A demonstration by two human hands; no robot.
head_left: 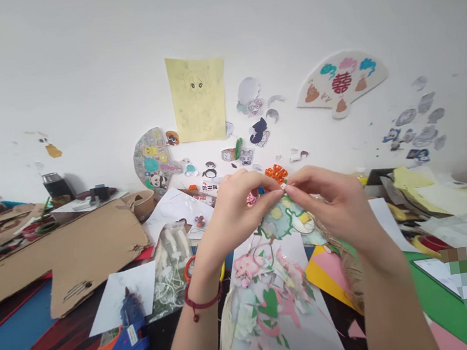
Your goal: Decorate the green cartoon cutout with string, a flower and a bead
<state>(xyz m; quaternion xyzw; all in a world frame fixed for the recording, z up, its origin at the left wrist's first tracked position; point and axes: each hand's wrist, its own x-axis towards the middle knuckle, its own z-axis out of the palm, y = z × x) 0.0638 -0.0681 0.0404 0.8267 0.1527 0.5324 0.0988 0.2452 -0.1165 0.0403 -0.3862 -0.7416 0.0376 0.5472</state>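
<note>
My left hand and my right hand meet in the middle of the view, raised above the table. Thumb and forefinger of each hand pinch a tiny white piece, too small to name. Just behind the fingertips shows an orange flower; whether it joins the piece, I cannot tell. Below the hands is a pale blue decoration with green edging. Closer to me lies a white sheet with pink flower shapes and a green heart-shaped leaf among scraps.
A blue glue gun lies at the lower left, near a clear bag and large cardboard. A dark flask stands behind. Yellow papers and a green board are at right. Cut-outs cover the wall.
</note>
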